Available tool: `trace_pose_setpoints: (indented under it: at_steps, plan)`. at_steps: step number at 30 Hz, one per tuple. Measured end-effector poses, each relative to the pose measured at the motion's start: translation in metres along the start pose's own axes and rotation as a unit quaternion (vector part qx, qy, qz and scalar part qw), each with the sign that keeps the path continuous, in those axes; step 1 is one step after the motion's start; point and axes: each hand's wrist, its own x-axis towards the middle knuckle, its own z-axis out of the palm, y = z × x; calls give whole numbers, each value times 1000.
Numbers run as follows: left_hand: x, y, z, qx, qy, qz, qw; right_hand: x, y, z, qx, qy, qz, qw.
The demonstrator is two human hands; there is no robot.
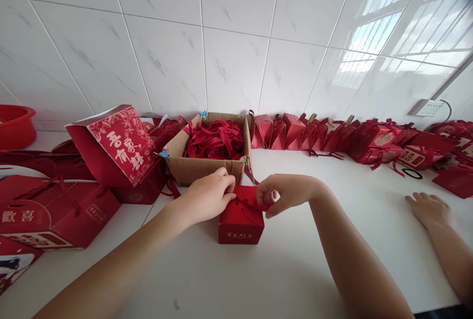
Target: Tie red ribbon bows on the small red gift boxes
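Note:
A small red gift box with gold lettering on its front stands upright on the white table. Dark red ribbon lies across its top, gathered near the middle. My left hand is closed at the box's upper left, thumb and forefinger pinching the ribbon. On the other side, my right hand has its fingers curled in around the ribbon at the box's right edge. Exactly how the ribbon is looped is partly covered by the fingers. Just behind stands a cardboard box heaped with cut red ribbons.
Several red gift boxes line the tiled wall to the right. Larger red boxes crowd the left, one tilted box on top. Another person's hand rests on the table at right. A red basin sits far left.

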Motion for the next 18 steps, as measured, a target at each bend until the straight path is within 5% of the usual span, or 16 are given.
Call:
trace_pose_setpoints:
  at_steps: [6,12,18]
  plan:
    - [0,1,-1,16,-9,-7,1000,-8,-7,1,-72,41,62,995]
    - [-2,10,-3,-49,31,24,998,-8,-16,11,-141,177,110,968]
    - [2,27,15,-126,83,82,985,-8,-31,22,-189,290,96,933]
